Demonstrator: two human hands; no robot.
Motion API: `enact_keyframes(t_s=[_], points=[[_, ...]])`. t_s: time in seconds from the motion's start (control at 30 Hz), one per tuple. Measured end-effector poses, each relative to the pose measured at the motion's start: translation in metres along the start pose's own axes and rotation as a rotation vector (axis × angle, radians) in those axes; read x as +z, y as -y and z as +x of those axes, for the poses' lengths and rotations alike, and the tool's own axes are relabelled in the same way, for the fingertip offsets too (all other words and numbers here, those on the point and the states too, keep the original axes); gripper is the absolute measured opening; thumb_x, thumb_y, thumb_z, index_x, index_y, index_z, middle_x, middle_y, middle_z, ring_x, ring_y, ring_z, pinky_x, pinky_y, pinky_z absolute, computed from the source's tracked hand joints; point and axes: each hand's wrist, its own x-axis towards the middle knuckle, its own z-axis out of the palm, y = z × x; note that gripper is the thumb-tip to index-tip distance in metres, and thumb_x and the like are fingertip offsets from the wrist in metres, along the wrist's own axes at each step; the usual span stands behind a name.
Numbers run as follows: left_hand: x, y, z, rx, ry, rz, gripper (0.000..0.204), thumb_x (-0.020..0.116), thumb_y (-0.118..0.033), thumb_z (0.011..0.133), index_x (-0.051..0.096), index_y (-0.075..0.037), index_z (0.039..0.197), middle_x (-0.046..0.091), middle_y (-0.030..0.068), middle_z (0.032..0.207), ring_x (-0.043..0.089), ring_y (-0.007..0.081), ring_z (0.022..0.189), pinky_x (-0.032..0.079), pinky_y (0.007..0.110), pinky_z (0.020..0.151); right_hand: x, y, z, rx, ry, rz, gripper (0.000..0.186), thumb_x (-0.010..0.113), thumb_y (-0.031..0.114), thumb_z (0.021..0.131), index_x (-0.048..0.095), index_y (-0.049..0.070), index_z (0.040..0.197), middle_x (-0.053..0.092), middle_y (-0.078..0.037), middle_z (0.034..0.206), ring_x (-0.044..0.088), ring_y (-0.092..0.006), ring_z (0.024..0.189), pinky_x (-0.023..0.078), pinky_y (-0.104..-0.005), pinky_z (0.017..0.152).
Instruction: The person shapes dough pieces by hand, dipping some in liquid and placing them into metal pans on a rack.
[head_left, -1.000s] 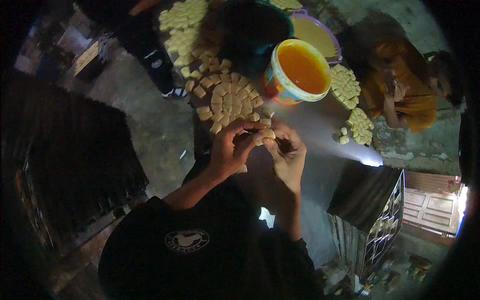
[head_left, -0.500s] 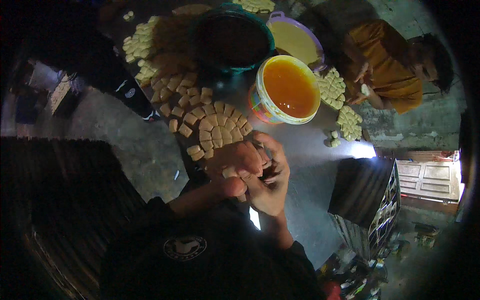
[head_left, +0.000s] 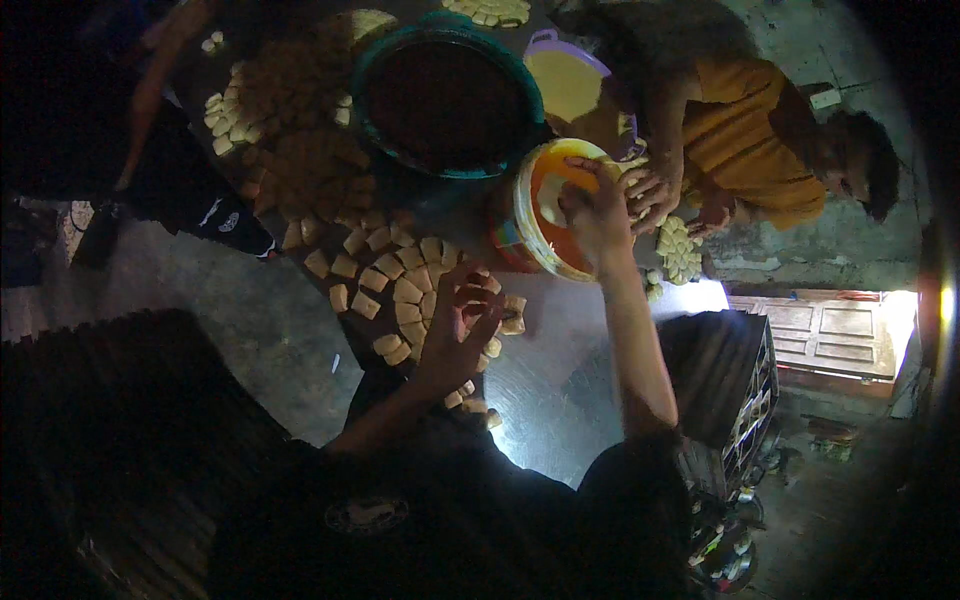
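Note:
My right hand (head_left: pixel 600 215) reaches over a white-rimmed bucket (head_left: pixel 525 215) of orange liquid (head_left: pixel 570 245). A pale rounded piece (head_left: pixel 550 197) is between its thumb and fingers; its exact kind is unclear. My left hand (head_left: pixel 462 325) is at the near end of the tan dough pieces (head_left: pixel 408 290), its fingers curved and apart, with nothing visible in them. One dough piece (head_left: pixel 513 316) lies right beside its fingertips. More tan pieces spread out in curved rows on the metal table (head_left: pixel 555 375), some hidden behind my left hand and wrist.
A teal-rimmed basin (head_left: pixel 365 120) with dark contents and a purple-rimmed tub (head_left: pixel 575 42) stand beyond the bucket. At the right, a person in orange (head_left: pixel 740 130) has a hand (head_left: pixel 655 195) near pale dough pieces (head_left: pixel 680 250). Another person's arm (head_left: pixel 150 100) shows at far left. Dark crates (head_left: pixel 715 380) stand at right.
My hands were together over the near dough pieces and have parted. The right went up to the bucket; the left stayed near the rows. The person in orange reached toward the bucket.

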Motion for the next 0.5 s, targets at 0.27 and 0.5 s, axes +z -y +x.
enact_keyframes(t_s=[0.27, 0.5], points=[[-0.023, 0.002, 0.003, 0.07, -0.094, 0.045, 0.037, 0.059, -0.01, 0.096, 0.049, -0.006, 0.131, 0.054, 0.0039, 0.104, 0.055, 0.0129, 0.097, 0.047, 0.03, 0.088, 0.023, 0.023, 0.043, 0.44, 0.067, -0.053, 0.035, 0.049, 0.008, 0.094, 0.041, 0.008, 0.128, 0.058, -0.01, 0.097, 0.058, -0.0177, 0.08, 0.049, -0.028, 0.064], [-0.015, -0.002, -0.003, 0.029, -0.119, -0.051, 0.032, 0.057, -0.011, 0.097, 0.054, -0.006, 0.128, 0.059, 0.0024, 0.102, 0.056, 0.0101, 0.093, 0.045, 0.028, 0.087, 0.012, -0.002, -0.014, 0.123, -0.046, 0.238, 0.038, 0.046, -0.005, 0.09, 0.035, 0.007, 0.125, 0.059, -0.013, 0.105, 0.06, -0.0207, 0.1, 0.049, -0.0325, 0.088]])
